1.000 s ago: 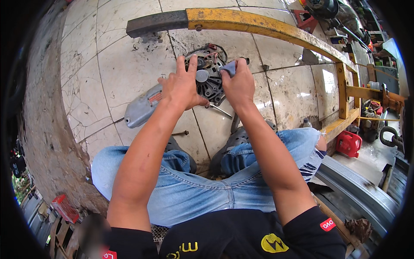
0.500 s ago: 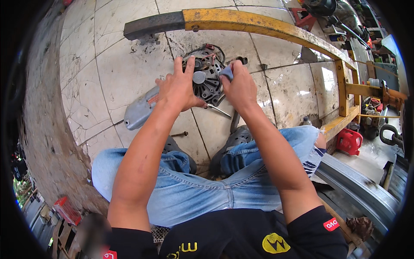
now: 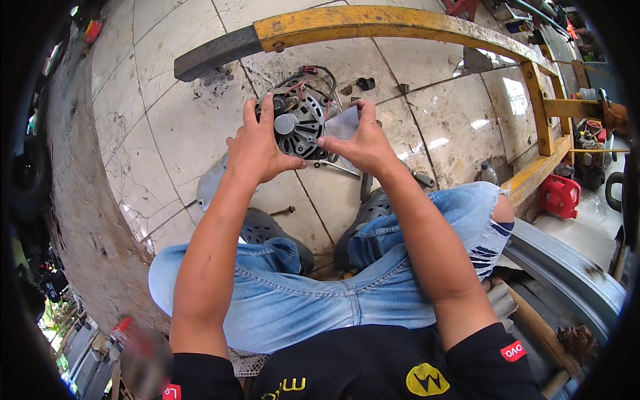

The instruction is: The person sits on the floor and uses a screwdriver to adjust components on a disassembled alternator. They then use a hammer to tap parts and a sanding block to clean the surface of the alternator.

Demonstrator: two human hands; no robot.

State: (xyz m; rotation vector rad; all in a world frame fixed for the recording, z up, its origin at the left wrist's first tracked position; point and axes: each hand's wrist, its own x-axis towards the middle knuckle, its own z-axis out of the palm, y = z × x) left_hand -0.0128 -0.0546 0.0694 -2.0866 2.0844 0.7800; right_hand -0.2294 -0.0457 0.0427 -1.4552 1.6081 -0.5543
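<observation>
My left hand [image 3: 258, 152] grips the near left side of an alternator [image 3: 309, 119], thumb below and fingers over its edge. The alternator has a grey slotted end cover, a round centre cap and red and black wires at its far side. In my right hand [image 3: 365, 148] is a flat grey sheet, apparently sandpaper [image 3: 344, 123], pinched between thumb and fingers. The right thumb tip lies by the cover's right edge. Just below the alternator, a shiny metal tool [image 3: 341, 169] lies on the tiles, its kind partly hidden.
A yellow steel frame [image 3: 373, 25] with a dark end arches beyond the work. A bolt [image 3: 283, 211] lies near my left shoe [image 3: 267, 230]. A grey metal housing [image 3: 211, 187] shows behind my left forearm. On the right are a plastic bottle [image 3: 488, 173] and a red container [image 3: 560, 197].
The grey sheet, bunched at my right fingers before, now shows spread out wider. My right hand has turned, its thumb reaching toward the cover. The alternator sits farther left in view.
</observation>
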